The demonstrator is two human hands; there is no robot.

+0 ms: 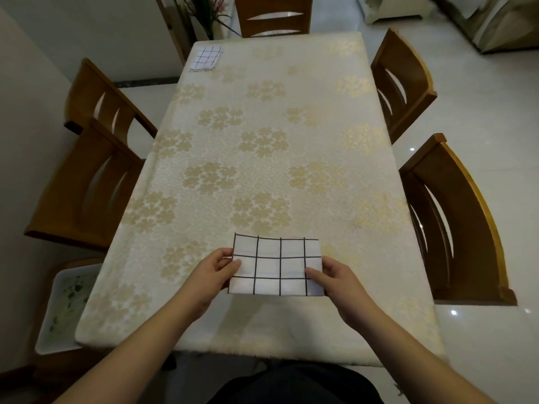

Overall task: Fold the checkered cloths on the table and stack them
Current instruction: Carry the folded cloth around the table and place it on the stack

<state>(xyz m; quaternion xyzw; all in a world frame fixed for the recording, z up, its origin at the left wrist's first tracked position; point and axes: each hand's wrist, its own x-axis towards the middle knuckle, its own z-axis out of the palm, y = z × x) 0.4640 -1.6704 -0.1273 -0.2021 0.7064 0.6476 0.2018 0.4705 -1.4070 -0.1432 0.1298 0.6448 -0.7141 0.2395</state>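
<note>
A folded white cloth with black grid lines (pixel 277 265) is held just above the near part of the table (pixel 262 158). My left hand (pixel 214 275) pinches its left edge, thumb on top. My right hand (pixel 335 279) pinches its right edge the same way. A stack of folded checkered cloths (pixel 206 58) lies at the table's far left corner.
The table wears a cream cover with gold flowers. Wooden chairs stand around it: two on the left (pixel 87 182), two on the right (pixel 455 228), one at the far end (pixel 272 16). A white tray (pixel 62 304) sits low at the near left.
</note>
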